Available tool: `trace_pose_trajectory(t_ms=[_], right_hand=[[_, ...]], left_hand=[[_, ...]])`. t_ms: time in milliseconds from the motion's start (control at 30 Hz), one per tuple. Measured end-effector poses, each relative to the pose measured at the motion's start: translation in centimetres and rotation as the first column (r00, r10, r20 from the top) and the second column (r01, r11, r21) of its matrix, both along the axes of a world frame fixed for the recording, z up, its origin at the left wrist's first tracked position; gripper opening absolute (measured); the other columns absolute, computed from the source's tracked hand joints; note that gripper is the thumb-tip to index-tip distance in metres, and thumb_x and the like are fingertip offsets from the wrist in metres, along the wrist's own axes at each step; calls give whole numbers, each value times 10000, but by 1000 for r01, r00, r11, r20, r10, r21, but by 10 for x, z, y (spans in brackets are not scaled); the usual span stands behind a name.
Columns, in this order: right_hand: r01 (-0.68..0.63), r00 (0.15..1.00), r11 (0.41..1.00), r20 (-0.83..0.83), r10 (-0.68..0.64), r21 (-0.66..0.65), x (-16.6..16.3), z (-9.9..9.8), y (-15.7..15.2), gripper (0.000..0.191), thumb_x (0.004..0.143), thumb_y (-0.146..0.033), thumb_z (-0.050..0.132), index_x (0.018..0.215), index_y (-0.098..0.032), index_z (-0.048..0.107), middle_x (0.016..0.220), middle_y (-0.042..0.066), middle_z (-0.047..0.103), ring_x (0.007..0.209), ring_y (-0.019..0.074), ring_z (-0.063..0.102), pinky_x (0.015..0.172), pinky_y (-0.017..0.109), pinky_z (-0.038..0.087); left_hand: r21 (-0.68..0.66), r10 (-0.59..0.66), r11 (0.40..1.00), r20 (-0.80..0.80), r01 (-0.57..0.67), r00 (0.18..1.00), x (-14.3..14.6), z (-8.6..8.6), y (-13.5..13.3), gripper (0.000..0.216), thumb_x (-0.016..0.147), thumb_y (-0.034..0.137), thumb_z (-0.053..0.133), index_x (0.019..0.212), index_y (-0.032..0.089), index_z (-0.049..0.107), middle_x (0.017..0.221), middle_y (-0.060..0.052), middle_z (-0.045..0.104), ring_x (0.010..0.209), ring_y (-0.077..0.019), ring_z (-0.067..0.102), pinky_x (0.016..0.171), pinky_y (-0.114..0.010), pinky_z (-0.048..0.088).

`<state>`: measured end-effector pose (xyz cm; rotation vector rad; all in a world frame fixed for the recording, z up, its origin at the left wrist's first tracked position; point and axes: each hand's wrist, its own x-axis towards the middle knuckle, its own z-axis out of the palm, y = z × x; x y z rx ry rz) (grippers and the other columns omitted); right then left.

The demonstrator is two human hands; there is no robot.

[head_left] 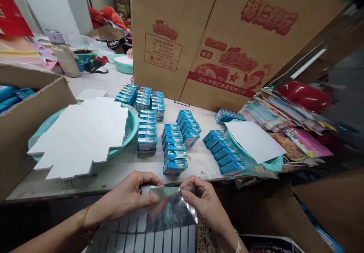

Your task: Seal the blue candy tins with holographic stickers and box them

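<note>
My left hand (129,196) and my right hand (203,202) pinch the top edge of a shiny sheet of labels (162,241) low in front of me. Its upper part is a glossy, reflective film, and rows of pale rectangular labels fill the part below. The left thumb lies on the film while the fingers curl behind the edge. At the top right corner the right thumb and fingers are pressed together. Just beyond my hands, on the table's near side, stand rows of small blue candy boxes (175,166), apart from both hands.
White cut cardboard pieces (82,139) cover a teal basin (133,126) on the left. Another teal basin (274,164), under a white sheet (254,141), stands right. A large cardboard carton (170,3) blocks the back. An open carton (36,101) stands left; stacked printed packaging (264,113) lies right.
</note>
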<state>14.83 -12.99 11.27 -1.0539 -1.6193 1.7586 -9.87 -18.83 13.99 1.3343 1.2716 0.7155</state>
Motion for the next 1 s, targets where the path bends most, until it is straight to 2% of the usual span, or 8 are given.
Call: trace_pose_trajectory(t_ms=[67,133,233,300,333,500,667,1000], right_hand=[[-11,998,998,55,7,55,2,-4,2,272,846,-436,689,857,-166,657,635,-39,539,586,112,484,549,216,382],[-19,983,956,179,-35,293,2,-5,2,204,893,-373,637,937,-180,685,761,13,626,710,164,585,640,264,475],[-100,929,611,294,-225,785,-2,-3,-3,313,908,-216,591,1214,-237,654,1207,120,624,1142,277,567,957,455,477],[-193,915,379,305,-265,905,-8,2,-9,410,899,-147,578,1296,-250,604,1311,130,578,1239,297,509,1036,528,419],[-234,914,329,322,-245,915,-11,5,-11,386,904,-131,570,1271,-239,614,1271,126,605,1199,286,538,1020,519,434],[-308,924,329,363,-119,893,-21,12,-15,242,937,-119,540,1148,-181,641,963,84,704,865,205,634,771,370,527],[-317,929,256,354,-110,913,-20,6,-16,264,925,-98,541,1160,-173,636,1020,98,724,926,219,655,849,404,524],[-180,965,322,230,-124,929,-24,-4,-21,236,886,-41,561,1059,-183,634,1027,98,719,953,214,663,816,382,557]], left_hand=[[-66,-10,998,60,14,998,2,-2,0,400,700,370,777,1066,219,721,1121,-27,726,1068,-255,615,973,-339,446],[-138,-13,990,111,29,994,5,-4,0,453,683,377,783,1105,226,716,1147,-24,722,1082,-263,609,977,-352,445],[-195,24,981,166,9,986,9,-14,-3,394,712,389,731,1068,223,734,1104,-16,733,1040,-256,616,939,-347,457],[-236,60,972,173,-18,983,11,-23,-6,418,700,388,730,1084,223,729,1118,-19,725,1056,-259,607,941,-346,452],[-261,80,965,162,-36,983,11,-27,-7,444,689,390,740,1101,225,722,1133,-22,717,1079,-263,598,955,-348,444],[-357,175,929,186,-99,967,9,-36,-10,472,657,390,769,1098,228,722,1125,-32,716,1072,-259,596,963,-342,442],[-402,160,915,432,31,887,14,-30,-5,358,643,316,749,973,182,777,920,-28,758,805,-195,621,779,-280,476],[-370,114,924,502,94,857,13,-30,0,308,678,266,720,958,156,788,853,-20,760,713,-152,592,716,-236,440]])
